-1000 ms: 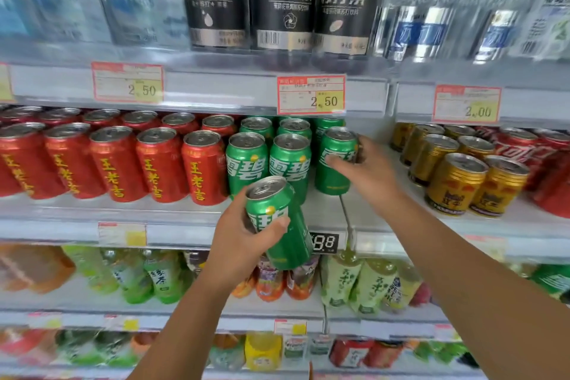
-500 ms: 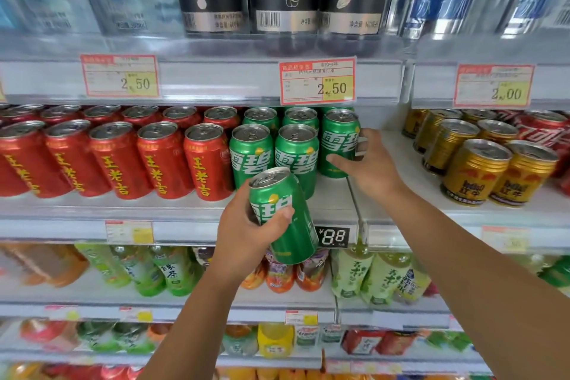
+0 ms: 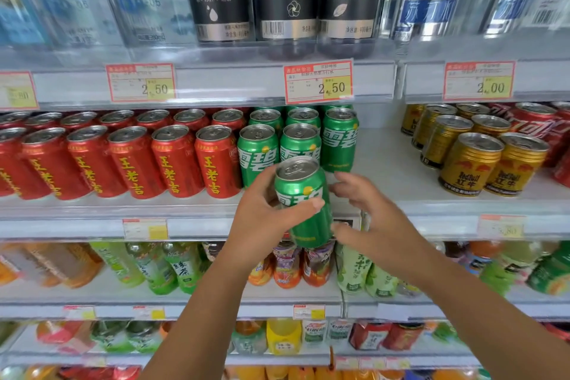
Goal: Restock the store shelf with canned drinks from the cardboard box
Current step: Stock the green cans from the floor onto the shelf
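Note:
My left hand (image 3: 265, 219) grips a green can (image 3: 303, 203), tilted slightly, in front of the middle shelf's edge. My right hand (image 3: 373, 219) is just right of that can with spread, relaxed fingers, close to its side and holding nothing. Behind them several green cans (image 3: 339, 140) stand in rows on the middle shelf (image 3: 385, 191). The cardboard box is out of view.
Red cans (image 3: 172, 160) fill the shelf left of the green ones. Gold cans (image 3: 490, 163) and red cola cans stand at the right, with bare shelf between. Black and clear bottles sit above, price tags (image 3: 317, 82) on the rails, bottled drinks below.
My right hand has let go of the shelved green can and come down beside the can in my left hand. The held can has risen slightly.

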A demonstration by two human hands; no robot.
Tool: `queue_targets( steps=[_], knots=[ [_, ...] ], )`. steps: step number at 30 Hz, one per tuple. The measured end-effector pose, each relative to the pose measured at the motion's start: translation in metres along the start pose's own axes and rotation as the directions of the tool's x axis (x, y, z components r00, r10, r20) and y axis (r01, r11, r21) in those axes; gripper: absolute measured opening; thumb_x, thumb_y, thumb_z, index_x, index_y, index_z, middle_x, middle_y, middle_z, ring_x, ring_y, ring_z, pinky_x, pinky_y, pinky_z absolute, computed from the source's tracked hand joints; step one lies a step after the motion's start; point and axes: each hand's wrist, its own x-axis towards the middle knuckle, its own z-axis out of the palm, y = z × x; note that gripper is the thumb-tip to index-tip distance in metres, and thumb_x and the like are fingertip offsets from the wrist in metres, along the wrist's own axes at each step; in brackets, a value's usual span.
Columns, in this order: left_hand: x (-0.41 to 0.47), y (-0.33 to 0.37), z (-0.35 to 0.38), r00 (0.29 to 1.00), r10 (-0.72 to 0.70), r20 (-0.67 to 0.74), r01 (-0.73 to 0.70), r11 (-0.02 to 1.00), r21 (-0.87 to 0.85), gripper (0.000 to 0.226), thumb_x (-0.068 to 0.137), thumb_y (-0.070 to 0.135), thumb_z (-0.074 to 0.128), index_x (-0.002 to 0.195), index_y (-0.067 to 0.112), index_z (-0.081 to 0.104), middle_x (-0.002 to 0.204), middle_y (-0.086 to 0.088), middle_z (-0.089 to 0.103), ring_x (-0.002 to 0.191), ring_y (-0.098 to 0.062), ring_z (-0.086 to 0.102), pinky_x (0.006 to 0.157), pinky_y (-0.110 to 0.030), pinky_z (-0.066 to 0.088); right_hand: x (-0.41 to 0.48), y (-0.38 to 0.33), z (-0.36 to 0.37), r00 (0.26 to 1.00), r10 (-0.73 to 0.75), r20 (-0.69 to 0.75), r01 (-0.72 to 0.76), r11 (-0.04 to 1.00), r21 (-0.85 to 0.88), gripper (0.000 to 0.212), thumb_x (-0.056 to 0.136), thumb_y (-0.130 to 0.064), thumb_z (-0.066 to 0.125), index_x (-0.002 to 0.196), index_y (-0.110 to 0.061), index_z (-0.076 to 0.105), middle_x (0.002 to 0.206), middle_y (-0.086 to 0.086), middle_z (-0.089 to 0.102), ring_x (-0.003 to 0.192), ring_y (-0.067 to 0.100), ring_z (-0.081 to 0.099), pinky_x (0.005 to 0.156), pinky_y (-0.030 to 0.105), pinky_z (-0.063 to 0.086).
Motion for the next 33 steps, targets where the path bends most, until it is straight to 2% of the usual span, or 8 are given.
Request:
queue_targets(
  steps=[2,4,9,11,14,19,25,33],
  knots=[
    [0.002,0.004,0.012,1.0,0.026,-0.005,-0.026,1.0,0.016,0.056,0.07,0.013,0.087,0.119,0.024,0.062,0.107,0.008,0.073,0.1,-0.01,0.069,0.081,-0.028,0.057,-0.001,-0.007,0.01,1.0,-0.024,-0.01,0.025,0.998,0.056,0.072,0.076,-0.034,0.077,0.132,-0.052,0.034,0.123,-0.037,0.053,0.114,-0.016,0.049,0.089,0.007,0.041],
    [0.003,0.01,0.022,0.998,0.06,-0.019,-0.059,0.997,0.051,0.061,0.066,0.018,0.089,0.12,0.027,0.061,0.107,0.012,0.072,0.1,-0.005,0.068,0.082,-0.024,0.055,0.003,-0.01,0.013,0.994,-0.019,-0.103,0.029,0.995,0.1,0.066,0.073,-0.026,0.082,0.119,-0.051,0.043,0.111,-0.039,0.058,0.102,-0.016,0.056,0.077,0.004,0.044],
    [0.006,0.006,0.007,0.992,0.119,0.046,-0.127,0.947,0.294,0.076,0.067,0.053,0.082,0.135,0.035,0.052,0.123,0.023,0.063,0.116,0.01,0.053,0.09,-0.004,0.04,0.017,-0.003,-0.001,0.968,0.066,-0.241,-0.022,0.983,0.18,0.069,0.061,-0.042,0.084,0.119,-0.04,0.049,0.108,-0.026,0.063,0.098,-0.015,0.056,0.075,0.006,0.046],
    [0.005,-0.009,-0.005,0.992,0.116,0.054,-0.126,0.825,0.551,0.069,0.069,0.058,0.078,0.131,0.036,0.057,0.125,0.022,0.061,0.118,0.007,0.05,0.09,-0.006,0.034,0.027,0.007,-0.011,0.957,0.122,-0.265,-0.073,0.979,0.189,0.068,0.066,-0.032,0.086,0.124,-0.033,0.05,0.111,-0.022,0.063,0.098,-0.014,0.057,0.077,0.007,0.046],
    [0.005,-0.038,-0.012,0.971,0.237,0.044,-0.19,0.642,0.743,0.058,0.069,0.051,0.081,0.12,0.029,0.067,0.117,0.013,0.066,0.111,-0.008,0.053,0.093,-0.015,0.031,0.044,0.019,-0.023,0.947,0.179,-0.267,-0.127,0.972,0.199,0.065,0.068,-0.024,0.086,0.125,-0.025,0.053,0.114,-0.012,0.066,0.102,0.001,0.062,0.089,0.026,0.052],
    [0.01,-0.07,-0.003,0.92,0.39,0.038,-0.259,0.533,0.805,0.054,0.063,0.047,0.085,0.11,0.027,0.07,0.104,0.01,0.07,0.098,-0.015,0.057,0.095,-0.019,0.024,0.06,0.022,-0.031,0.948,0.177,-0.264,-0.138,0.977,0.161,0.058,0.067,-0.015,0.086,0.115,-0.024,0.055,0.103,-0.014,0.063,0.083,-0.014,0.058,0.066,0.006,0.046],
    [0.01,-0.076,-0.002,0.899,0.436,0.041,-0.285,0.511,0.811,0.051,0.066,0.046,0.084,0.11,0.026,0.069,0.102,0.009,0.067,0.097,-0.015,0.053,0.096,-0.023,0.024,0.066,0.038,-0.023,0.951,0.181,-0.251,-0.144,0.976,0.162,0.068,0.066,-0.013,0.087,0.124,-0.018,0.053,0.115,-0.006,0.065,0.106,0.009,0.061,0.089,0.025,0.05],
    [0.01,-0.08,-0.002,0.898,0.438,0.048,-0.291,0.508,0.811,0.049,0.07,0.046,0.082,0.112,0.026,0.068,0.103,0.009,0.067,0.099,-0.014,0.051,0.097,-0.02,0.022,0.068,0.045,-0.018,0.953,0.17,-0.25,-0.153,0.984,0.088,0.064,0.076,-0.021,0.081,0.129,-0.016,0.047,0.125,0.0,0.062,0.113,0.012,0.059,0.101,0.038,0.047]
  ],
)
